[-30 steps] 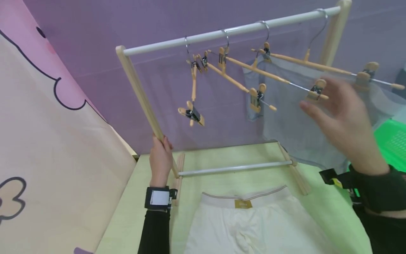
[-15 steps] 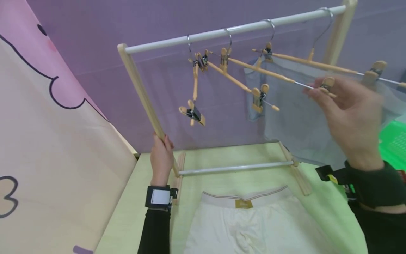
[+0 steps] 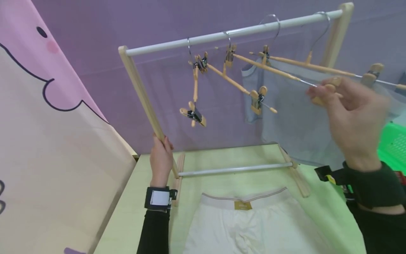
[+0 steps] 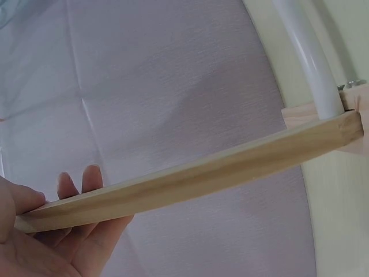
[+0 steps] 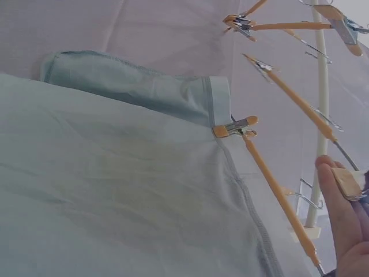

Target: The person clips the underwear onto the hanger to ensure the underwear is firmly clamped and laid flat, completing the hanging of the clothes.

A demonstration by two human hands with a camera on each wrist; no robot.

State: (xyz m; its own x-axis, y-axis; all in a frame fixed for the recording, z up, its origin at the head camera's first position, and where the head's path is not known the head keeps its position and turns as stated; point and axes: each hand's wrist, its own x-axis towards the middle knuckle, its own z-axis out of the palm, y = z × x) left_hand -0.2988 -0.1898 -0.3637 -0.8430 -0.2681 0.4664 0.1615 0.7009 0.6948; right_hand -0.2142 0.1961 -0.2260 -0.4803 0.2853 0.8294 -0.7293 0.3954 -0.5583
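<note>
My left hand point(image 3: 161, 160) grips the left wooden post point(image 3: 139, 88) of a drying rack, its fingers wrapped round the wood point(image 4: 202, 182) in the left wrist view. On the right, my right hand point(image 3: 358, 114) pinches the near end of a clip hanger point(image 3: 269, 67), at its clip point(image 5: 347, 183). The hook point(image 3: 273, 16) of this hanger rises above the white rail point(image 3: 203, 38). Behind it, a grey-blue garment point(image 3: 291, 120) hangs from the rightmost hanger point(image 3: 320, 67), clipped at its corner in the right wrist view. Cream boxer shorts point(image 3: 263, 225) lie flat on the table.
Two more clip hangers, one at the left point(image 3: 195, 84) and one beside it point(image 3: 233, 83), hang on the rail with bare clips. A white lower bar point(image 3: 234, 169) joins the rack's feet. A green basket point(image 3: 393, 144) stands at right, and a purple cloth point(image 3: 104, 98) backs the table.
My right hand has closed from a loose reach onto the hanger's end clip. That hanger's hook has lifted above the rail and its bar has shifted right. My left hand stays on the post.
</note>
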